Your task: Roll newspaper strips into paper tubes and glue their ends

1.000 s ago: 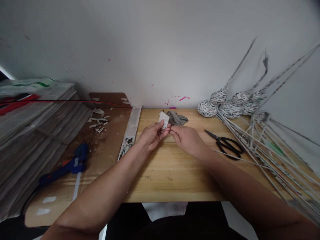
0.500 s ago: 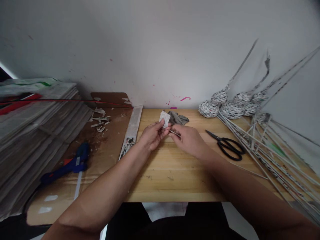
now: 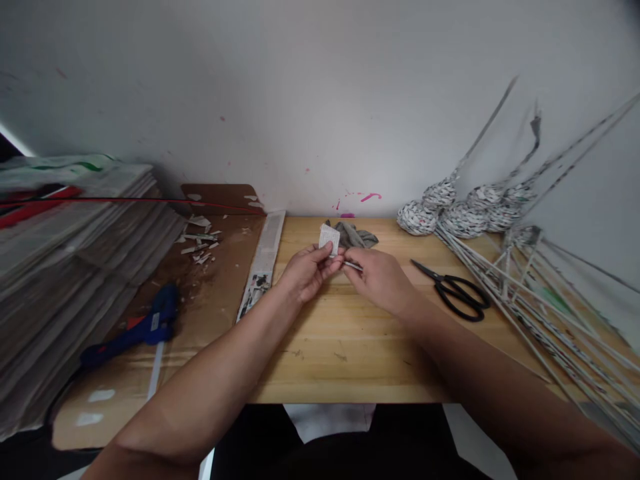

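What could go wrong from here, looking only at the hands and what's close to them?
The printed paper in the left hand is small, so it might slip or crease. The thin pale strip in the right hand could bend. The black scissors lie near the right forearm, which might knock them.

The single head-worn camera looks forward and down from above and just behind the wooden tabletop (image 3: 345, 353), with the left hand (image 3: 309, 270) and right hand (image 3: 379, 279) fairly near at mid-view, and faces the whitish wall (image 3: 320, 87) beyond.
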Demonstrator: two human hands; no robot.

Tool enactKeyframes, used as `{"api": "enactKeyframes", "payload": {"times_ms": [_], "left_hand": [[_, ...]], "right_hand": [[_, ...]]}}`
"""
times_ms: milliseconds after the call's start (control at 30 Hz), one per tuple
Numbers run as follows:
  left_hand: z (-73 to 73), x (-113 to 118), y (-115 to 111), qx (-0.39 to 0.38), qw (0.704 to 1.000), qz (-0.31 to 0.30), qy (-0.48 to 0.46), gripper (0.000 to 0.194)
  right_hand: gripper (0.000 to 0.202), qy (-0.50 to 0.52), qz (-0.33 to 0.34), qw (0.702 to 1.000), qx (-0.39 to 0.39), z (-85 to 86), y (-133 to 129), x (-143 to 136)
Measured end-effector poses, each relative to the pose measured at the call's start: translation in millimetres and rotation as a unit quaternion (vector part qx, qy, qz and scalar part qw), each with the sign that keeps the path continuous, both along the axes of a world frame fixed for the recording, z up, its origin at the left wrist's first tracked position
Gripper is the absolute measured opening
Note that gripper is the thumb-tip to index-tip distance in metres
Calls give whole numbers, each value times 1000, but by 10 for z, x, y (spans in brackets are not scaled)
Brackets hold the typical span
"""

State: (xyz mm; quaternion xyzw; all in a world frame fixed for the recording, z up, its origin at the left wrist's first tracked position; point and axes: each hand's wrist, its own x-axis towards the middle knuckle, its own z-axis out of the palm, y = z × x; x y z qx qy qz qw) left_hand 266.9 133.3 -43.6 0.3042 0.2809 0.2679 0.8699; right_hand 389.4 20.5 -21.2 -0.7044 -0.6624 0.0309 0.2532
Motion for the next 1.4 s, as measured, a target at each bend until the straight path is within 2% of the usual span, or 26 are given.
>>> {"api": "enactKeyframes", "payload": {"times_ms": [67,133,200,300,333,433,500,633,733,867,933,967,1000,1067,1133,1200,1267,1333,1400], "left_hand": [[6,-1,3,0,1000,0,-2,10],[16,-6,0,1,1000,-2,-2,9],[20,-12,-7,3,1000,-14,0,11],[15,-16,-13,6,999,-33,1,13],[12,-15,-13,6,999,-33,2,14],[6,-13,-4,1,1000,-13,4,14],[9,-13,2,1,1000,-7,1,14],[28,-20,4,9,1000,-28,-2,16],[39,-30,4,26,999,-43,-7,12],[40,-38,2,61,996,-61,-10,7],[37,-34,-4,73,995,-66,-2,7],[35,-30,-8,74,995,-61,5,8],[34,-26,-12,71,996,-51,13,8],[31,-17,-16,59,998,-23,26,9],[29,-14,-16,50,998,-4,30,10],[27,-16,-14,48,998,0,29,10],[26,-22,-13,50,998,-2,28,10],[26,-27,-15,54,998,-8,30,11],[26,-28,-16,54,998,-15,32,12]], "right_hand": [[19,-27,6,1000,6,-10,-1,2],[21,-8,2,1000,-12,-12,10,20],[24,77,7,995,-68,-5,26,43],[30,212,15,965,-152,5,42,62],[30,210,12,967,-144,4,44,61],[21,108,0,993,-41,-18,40,38],[20,79,4,997,1,-39,35,23],[21,141,8,990,-23,-54,40,32],[19,271,10,960,-75,-54,65,72],[17,465,22,872,-151,-74,107,136],[19,502,17,846,-180,-84,117,153],[20,489,14,852,-184,-85,115,152],[21,451,12,875,-176,-82,109,144],[21,303,8,946,-116,-65,82,108],[18,141,13,989,-38,-37,47,60],[21,57,22,998,-3,-11,21,22],[24,62,26,997,-22,1,15,14],[25,140,30,986,-84,-7,29,35],[29,254,39,953,-157,-27,52,68]]}}
